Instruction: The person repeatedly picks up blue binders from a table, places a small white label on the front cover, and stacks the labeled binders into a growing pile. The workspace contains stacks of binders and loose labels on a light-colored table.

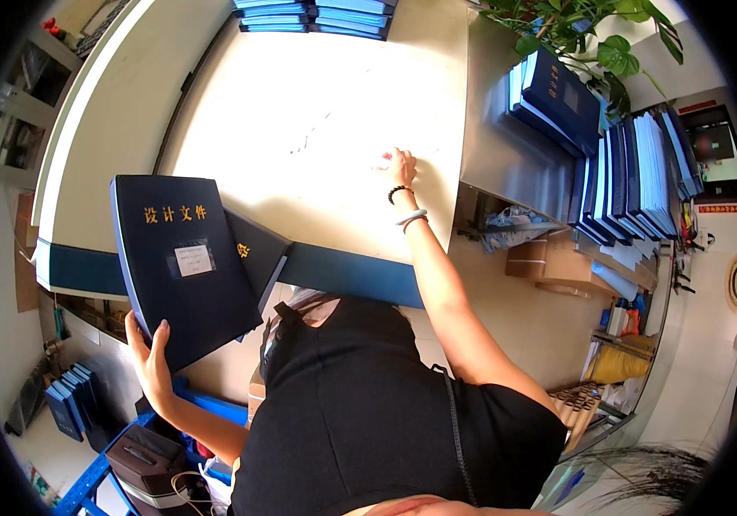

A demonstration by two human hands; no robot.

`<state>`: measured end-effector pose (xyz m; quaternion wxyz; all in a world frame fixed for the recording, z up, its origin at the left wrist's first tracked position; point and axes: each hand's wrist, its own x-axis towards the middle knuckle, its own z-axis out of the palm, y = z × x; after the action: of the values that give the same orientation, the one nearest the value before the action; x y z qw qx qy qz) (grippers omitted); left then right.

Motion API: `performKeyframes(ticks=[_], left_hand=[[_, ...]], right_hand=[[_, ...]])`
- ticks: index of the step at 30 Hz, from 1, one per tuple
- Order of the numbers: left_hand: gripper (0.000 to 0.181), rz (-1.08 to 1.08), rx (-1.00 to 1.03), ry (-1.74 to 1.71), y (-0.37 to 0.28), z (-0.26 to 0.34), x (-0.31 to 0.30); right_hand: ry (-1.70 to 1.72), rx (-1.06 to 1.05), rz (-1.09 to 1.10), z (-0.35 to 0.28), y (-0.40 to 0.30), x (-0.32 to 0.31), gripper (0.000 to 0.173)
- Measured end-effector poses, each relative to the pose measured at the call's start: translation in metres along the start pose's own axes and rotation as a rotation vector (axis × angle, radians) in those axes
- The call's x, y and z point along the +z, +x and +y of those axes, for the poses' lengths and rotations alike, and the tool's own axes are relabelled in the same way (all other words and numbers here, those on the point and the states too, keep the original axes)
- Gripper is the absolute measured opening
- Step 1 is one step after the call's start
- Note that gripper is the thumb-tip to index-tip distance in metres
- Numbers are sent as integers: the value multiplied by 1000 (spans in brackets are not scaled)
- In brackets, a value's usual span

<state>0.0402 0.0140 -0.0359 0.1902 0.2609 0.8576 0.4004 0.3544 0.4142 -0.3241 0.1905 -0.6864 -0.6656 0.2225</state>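
My left hand (149, 351) grips the lower left edge of a thick dark blue file binder (197, 316), which bears gold writing and a small white label. That binder overlaps a second dark cover (259, 248) with a gold emblem, lying at the table's near edge. My right hand (399, 166) is on or just above the white tabletop (317, 174), its fingers curled. Glare hides whether anything is between those fingers. Bracelets circle the right wrist.
Stacks of blue binders (349, 19) stand at the table's far edge. On the right, a metal surface (503, 148) carries a lying binder (561, 97) and a row of upright binders (639, 174) beside a leafy plant (616, 55). Cardboard boxes (558, 258) are below.
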Motion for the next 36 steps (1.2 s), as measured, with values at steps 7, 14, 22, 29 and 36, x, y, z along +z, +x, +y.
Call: performKeyframes(ticks=[7, 14, 22, 29, 36], left_hand=[[64, 19, -15, -31, 5, -19, -5], [69, -3, -33, -11, 4, -14, -4], [67, -6, -31, 22, 4, -8, -4], [68, -26, -45, 9, 5, -8, -6], [67, -24, -39, 40, 3, -3, -5]], right_hand=[[119, -175, 114, 17, 8, -4, 31], [7, 65, 386, 69, 58, -48, 31], [-7, 148, 135, 84, 70, -58, 35], [293, 167, 125, 87, 75, -57, 30], [242, -63, 172, 76, 66, -69, 34]])
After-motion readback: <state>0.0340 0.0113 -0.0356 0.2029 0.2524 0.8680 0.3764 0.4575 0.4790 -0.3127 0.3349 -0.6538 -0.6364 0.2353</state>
